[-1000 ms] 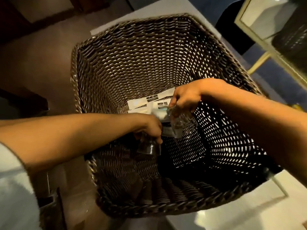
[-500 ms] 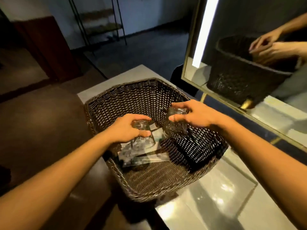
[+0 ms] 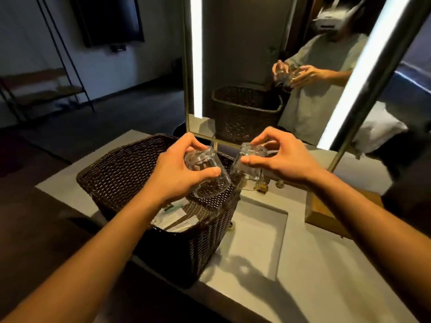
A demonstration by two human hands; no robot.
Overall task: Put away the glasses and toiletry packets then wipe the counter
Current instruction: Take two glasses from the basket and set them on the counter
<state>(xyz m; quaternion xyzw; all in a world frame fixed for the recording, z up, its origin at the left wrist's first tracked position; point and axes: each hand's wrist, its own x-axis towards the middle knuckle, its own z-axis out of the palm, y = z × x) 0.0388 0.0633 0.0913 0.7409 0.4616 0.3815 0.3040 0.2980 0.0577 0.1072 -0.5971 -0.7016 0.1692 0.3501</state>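
My left hand (image 3: 173,170) grips a clear glass (image 3: 207,177) upside down by its base, held above the right part of a dark woven basket (image 3: 121,173). My right hand (image 3: 282,159) grips a second clear glass (image 3: 248,170), also inverted, just past the basket's right rim and over the counter. The two glasses hang close together, nearly touching. White toiletry packets (image 3: 173,217) lie in the bottom of the basket, partly hidden by my left forearm.
The basket stands on a pale stone counter (image 3: 314,264) with a sunken square sink (image 3: 256,238) to its right. A lit mirror (image 3: 256,66) rises behind. A wooden tray (image 3: 326,213) sits at the right. The counter's left edge drops to a dark floor.
Both hands have lifted the glasses up out of the basket and carried them right, toward the mirror. My view has risen from inside the basket to the counter and mirror.
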